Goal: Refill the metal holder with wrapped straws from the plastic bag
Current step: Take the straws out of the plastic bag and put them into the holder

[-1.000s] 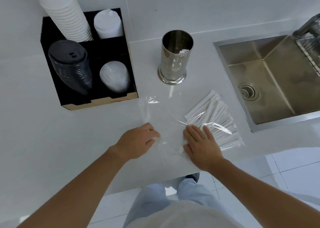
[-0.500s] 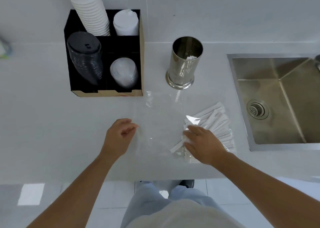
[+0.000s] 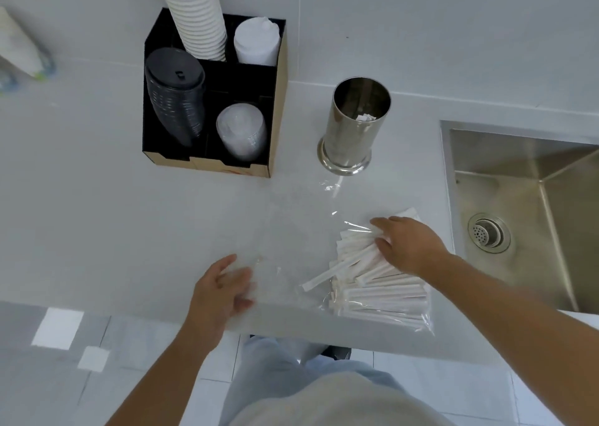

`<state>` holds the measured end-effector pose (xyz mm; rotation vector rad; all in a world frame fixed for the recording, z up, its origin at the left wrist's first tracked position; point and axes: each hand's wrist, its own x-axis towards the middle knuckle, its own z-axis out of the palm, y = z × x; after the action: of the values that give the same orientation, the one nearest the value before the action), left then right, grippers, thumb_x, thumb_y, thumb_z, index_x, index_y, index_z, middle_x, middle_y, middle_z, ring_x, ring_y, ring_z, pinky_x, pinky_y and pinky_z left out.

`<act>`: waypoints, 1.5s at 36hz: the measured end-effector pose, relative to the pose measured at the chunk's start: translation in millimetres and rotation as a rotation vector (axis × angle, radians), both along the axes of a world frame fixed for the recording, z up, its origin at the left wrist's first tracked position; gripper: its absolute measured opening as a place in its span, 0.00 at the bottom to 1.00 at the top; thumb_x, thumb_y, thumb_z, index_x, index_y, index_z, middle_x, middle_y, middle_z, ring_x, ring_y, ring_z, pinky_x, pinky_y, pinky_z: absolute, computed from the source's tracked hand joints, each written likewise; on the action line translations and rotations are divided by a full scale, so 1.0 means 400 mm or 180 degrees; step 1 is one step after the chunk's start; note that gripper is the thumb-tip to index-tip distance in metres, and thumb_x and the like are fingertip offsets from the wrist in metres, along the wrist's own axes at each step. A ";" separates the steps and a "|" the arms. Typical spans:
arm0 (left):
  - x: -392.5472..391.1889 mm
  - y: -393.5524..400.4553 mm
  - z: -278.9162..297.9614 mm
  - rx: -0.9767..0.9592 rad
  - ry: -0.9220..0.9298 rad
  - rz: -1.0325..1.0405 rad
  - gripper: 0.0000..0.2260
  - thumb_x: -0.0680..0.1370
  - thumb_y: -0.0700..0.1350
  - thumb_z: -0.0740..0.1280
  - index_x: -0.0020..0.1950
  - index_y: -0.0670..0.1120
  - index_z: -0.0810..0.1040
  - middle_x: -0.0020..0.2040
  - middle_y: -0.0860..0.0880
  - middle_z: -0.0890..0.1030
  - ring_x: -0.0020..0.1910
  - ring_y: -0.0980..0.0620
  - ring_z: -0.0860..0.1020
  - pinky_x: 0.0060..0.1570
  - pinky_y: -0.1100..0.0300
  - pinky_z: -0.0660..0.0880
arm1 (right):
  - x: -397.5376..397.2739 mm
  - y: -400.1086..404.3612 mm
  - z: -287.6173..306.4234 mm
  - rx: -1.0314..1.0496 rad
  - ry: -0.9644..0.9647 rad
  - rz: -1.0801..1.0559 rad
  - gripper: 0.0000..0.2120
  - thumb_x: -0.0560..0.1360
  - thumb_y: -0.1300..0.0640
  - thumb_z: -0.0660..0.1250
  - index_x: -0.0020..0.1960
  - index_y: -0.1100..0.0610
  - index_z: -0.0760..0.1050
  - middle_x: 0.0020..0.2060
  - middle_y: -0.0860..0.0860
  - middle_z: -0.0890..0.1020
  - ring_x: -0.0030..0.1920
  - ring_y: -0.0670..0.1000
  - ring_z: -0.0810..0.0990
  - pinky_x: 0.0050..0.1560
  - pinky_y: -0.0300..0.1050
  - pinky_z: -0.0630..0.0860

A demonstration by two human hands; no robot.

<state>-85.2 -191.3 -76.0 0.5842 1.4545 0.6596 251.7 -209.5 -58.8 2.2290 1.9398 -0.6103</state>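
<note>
Both forearms reach in from the lower frame over the counter edge. Left hand nearest, palm down, fingers loosely spread and slightly curled at the open left end of the clear plastic bag; motion blur on the fingers, so cannot tell whether it pinches the film or only rests on it. Right hand further in and to the right, wrist bent, palm down, fingers splayed flat over the far end of the wrapped straws; pressing on them, not clenched around any. Straws lie in a loose fan inside the right half of the bag, near the counter's front edge, one straw angled out toward the left of the pile. Bag lies flat on the white counter, its far edge glinting just short of the metal holder. Holder stands upright beyond the bag, well apart from both hands, nearly empty, a scrap of white wrapper visible inside. Left of it, a black organizer box with stacked cups and lids. Steel sink at right, drain visible.
</note>
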 end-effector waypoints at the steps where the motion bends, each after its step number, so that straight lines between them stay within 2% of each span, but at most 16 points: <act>1: 0.000 -0.004 0.002 0.0013 0.0114 0.0048 0.17 0.74 0.37 0.72 0.62 0.46 0.77 0.48 0.43 0.83 0.42 0.46 0.81 0.40 0.52 0.81 | 0.009 0.008 0.000 -0.0002 -0.0019 0.0020 0.20 0.79 0.53 0.59 0.70 0.52 0.69 0.58 0.53 0.80 0.59 0.56 0.77 0.55 0.51 0.76; 5: -0.003 -0.017 -0.001 0.0088 0.0308 0.0220 0.06 0.77 0.38 0.68 0.53 0.39 0.81 0.36 0.45 0.79 0.41 0.48 0.79 0.37 0.59 0.79 | 0.039 0.040 -0.001 -0.0004 -0.0036 0.0031 0.21 0.79 0.53 0.59 0.72 0.51 0.68 0.59 0.53 0.78 0.60 0.57 0.76 0.57 0.51 0.75; 11: 0.015 -0.032 -0.004 -0.0330 -0.0284 0.0964 0.12 0.81 0.50 0.62 0.56 0.43 0.78 0.47 0.45 0.86 0.49 0.51 0.83 0.45 0.57 0.79 | 0.061 0.099 0.000 -0.0172 -0.0059 0.0179 0.25 0.79 0.55 0.59 0.76 0.51 0.61 0.71 0.52 0.69 0.67 0.57 0.70 0.65 0.53 0.71; 14: 0.036 -0.052 0.004 -0.0493 -0.0729 0.1171 0.16 0.80 0.55 0.62 0.57 0.44 0.78 0.47 0.46 0.87 0.49 0.50 0.84 0.45 0.55 0.80 | 0.059 0.121 -0.004 -0.0403 -0.0009 0.0143 0.26 0.80 0.55 0.59 0.77 0.50 0.59 0.71 0.53 0.68 0.67 0.58 0.70 0.64 0.54 0.71; 18: 0.085 -0.106 0.010 -0.0682 -0.0975 0.1128 0.18 0.77 0.55 0.65 0.60 0.44 0.78 0.53 0.43 0.85 0.53 0.47 0.83 0.51 0.52 0.77 | 0.059 0.143 -0.011 -0.0430 -0.0076 0.0191 0.25 0.80 0.54 0.59 0.76 0.50 0.59 0.70 0.53 0.68 0.66 0.59 0.71 0.63 0.56 0.71; 21: 0.122 -0.150 0.013 -0.0756 -0.1020 0.0922 0.22 0.69 0.53 0.70 0.60 0.43 0.78 0.54 0.42 0.85 0.54 0.47 0.83 0.50 0.54 0.78 | 0.061 0.154 -0.013 -0.0376 -0.0125 0.0180 0.26 0.80 0.54 0.59 0.77 0.49 0.58 0.71 0.53 0.67 0.66 0.59 0.70 0.63 0.56 0.72; 23: 0.144 -0.174 0.012 -0.0786 -0.0974 0.0700 0.20 0.71 0.49 0.71 0.60 0.42 0.78 0.55 0.40 0.84 0.54 0.45 0.83 0.49 0.54 0.79 | 0.063 0.163 -0.014 -0.0406 -0.0149 0.0179 0.27 0.80 0.54 0.60 0.77 0.49 0.57 0.71 0.53 0.67 0.66 0.59 0.70 0.63 0.56 0.72; 27: 0.189 -0.201 0.009 -0.0783 -0.0795 0.0147 0.14 0.73 0.44 0.72 0.58 0.42 0.79 0.52 0.42 0.85 0.52 0.46 0.83 0.55 0.52 0.79 | 0.070 0.189 -0.020 -0.0467 -0.0104 0.0099 0.24 0.77 0.52 0.63 0.72 0.49 0.64 0.64 0.54 0.72 0.64 0.58 0.71 0.62 0.54 0.71; 32: 0.237 -0.182 0.017 -0.0605 -0.0408 -0.0259 0.02 0.76 0.38 0.69 0.44 0.40 0.80 0.37 0.43 0.77 0.37 0.48 0.75 0.40 0.59 0.77 | 0.072 0.204 -0.020 -0.0563 0.0053 0.0081 0.09 0.75 0.52 0.66 0.55 0.52 0.75 0.52 0.53 0.74 0.56 0.56 0.75 0.55 0.49 0.73; 35: 0.252 -0.165 0.017 -0.0364 0.0025 -0.0392 0.05 0.74 0.40 0.70 0.39 0.40 0.80 0.29 0.46 0.73 0.29 0.51 0.69 0.31 0.62 0.69 | 0.066 0.205 -0.010 -0.0603 0.0134 0.0041 0.04 0.72 0.57 0.66 0.44 0.50 0.73 0.47 0.50 0.74 0.51 0.55 0.77 0.48 0.45 0.73; 39: 0.258 -0.151 0.010 -0.0355 0.0219 -0.0226 0.03 0.73 0.41 0.71 0.41 0.44 0.85 0.32 0.46 0.80 0.33 0.51 0.75 0.42 0.55 0.77 | 0.063 0.203 0.003 -0.0563 0.0567 -0.0336 0.17 0.69 0.60 0.65 0.55 0.48 0.70 0.44 0.50 0.79 0.44 0.54 0.79 0.45 0.48 0.78; 42: 0.263 -0.148 0.006 -0.0387 0.0179 -0.0118 0.05 0.74 0.38 0.69 0.40 0.44 0.84 0.35 0.48 0.83 0.37 0.52 0.78 0.45 0.55 0.78 | 0.050 0.204 0.002 -0.0391 0.0594 -0.0327 0.24 0.71 0.59 0.65 0.66 0.47 0.69 0.46 0.50 0.82 0.46 0.54 0.80 0.48 0.47 0.78; 45: 0.268 -0.142 0.013 -0.0474 -0.0109 0.0125 0.05 0.76 0.37 0.68 0.42 0.40 0.82 0.35 0.45 0.81 0.36 0.53 0.78 0.42 0.60 0.78 | 0.046 0.199 0.000 -0.0267 0.0392 -0.0029 0.11 0.74 0.60 0.60 0.50 0.51 0.80 0.42 0.49 0.81 0.46 0.53 0.80 0.45 0.42 0.75; 47: 0.270 -0.136 0.010 -0.0459 -0.0191 0.0240 0.05 0.76 0.36 0.67 0.42 0.40 0.82 0.36 0.45 0.80 0.37 0.53 0.78 0.39 0.62 0.77 | 0.050 0.188 0.009 -0.0067 0.0443 0.0164 0.10 0.75 0.60 0.60 0.40 0.53 0.78 0.37 0.48 0.78 0.42 0.53 0.78 0.42 0.44 0.75; 50: 0.273 -0.126 0.010 -0.0392 -0.0331 0.0373 0.05 0.77 0.39 0.68 0.48 0.41 0.84 0.39 0.46 0.81 0.41 0.51 0.79 0.44 0.58 0.74 | 0.061 0.169 0.041 0.0224 0.0618 0.0379 0.08 0.78 0.59 0.61 0.42 0.58 0.76 0.36 0.50 0.77 0.39 0.53 0.76 0.43 0.47 0.74; 54: 0.264 -0.110 0.010 -0.0251 -0.0354 0.0464 0.08 0.78 0.45 0.68 0.45 0.44 0.84 0.39 0.45 0.84 0.40 0.48 0.79 0.43 0.55 0.73 | 0.077 0.144 0.086 0.0421 0.0793 0.0525 0.09 0.80 0.56 0.60 0.42 0.56 0.72 0.33 0.51 0.78 0.35 0.53 0.75 0.40 0.49 0.74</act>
<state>20.6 -235.1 -71.9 0.3770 1.4210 0.7340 282.3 -151.8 -24.6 2.1226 2.3200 -0.7900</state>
